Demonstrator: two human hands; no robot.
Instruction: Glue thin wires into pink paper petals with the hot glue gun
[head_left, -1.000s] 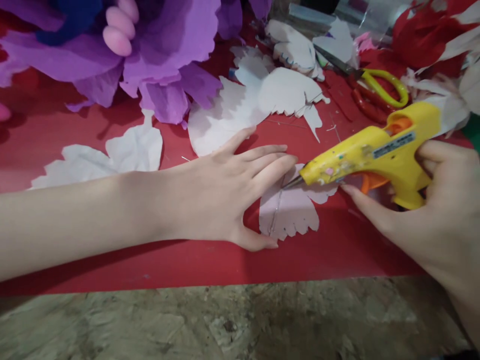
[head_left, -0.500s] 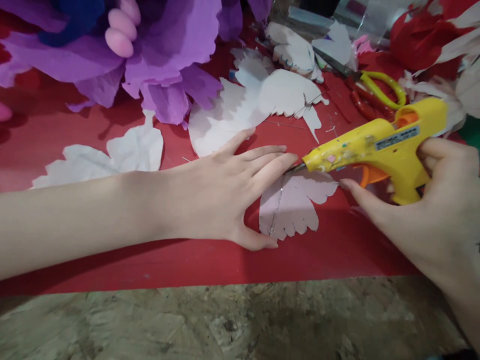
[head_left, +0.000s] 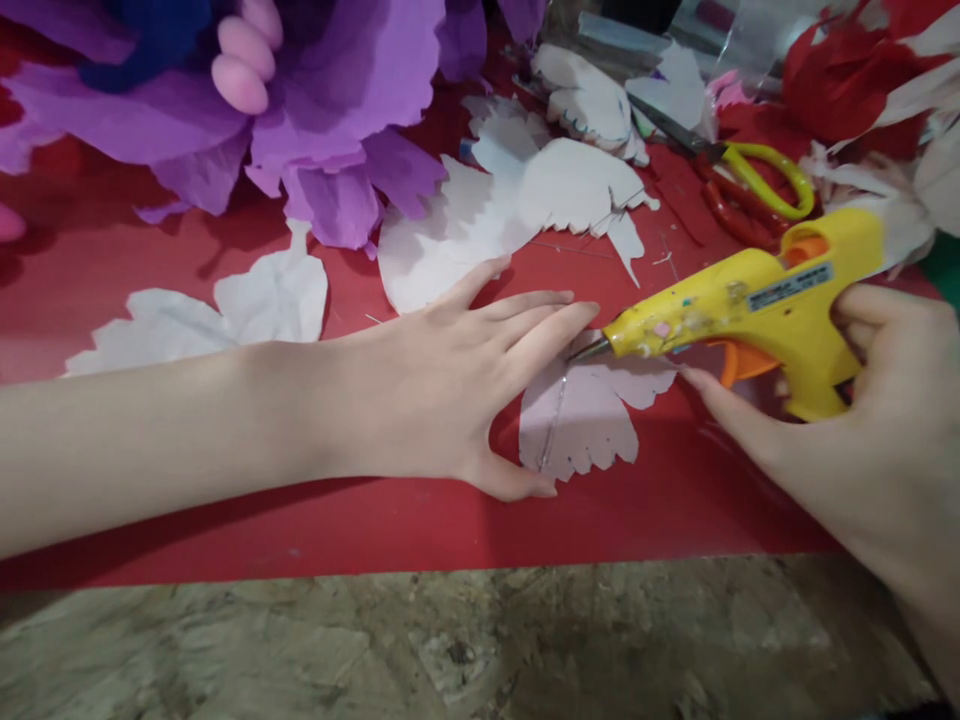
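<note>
On a red surface point(head_left: 225, 535), a pale scalloped cutout point(head_left: 596, 425) is partly covered by the spread left hand point(head_left: 465, 390); a glue gun point(head_left: 697, 300) is gripped by the right hand point(head_left: 892, 400), a shiny line point(head_left: 554, 422) already laid below its nozzle point(head_left: 590, 348), what is left being unclear.

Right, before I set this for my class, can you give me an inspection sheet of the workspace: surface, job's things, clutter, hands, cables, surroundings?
Surface: red sheet, lying under the work.
Job's things: yellow glue gun, its nozzle at the pale cut-out; contact unclear.
Clutter: white cut-outs, scissors with a yellow handle, purple petals.
Hands: left hand palm-down, fingers spread, by the pale cut-out; right hand grips the glue gun.
Cables: nothing seen.
Surroundings: mottled brownish surface along the near side; clear plastic at the far right.
</note>
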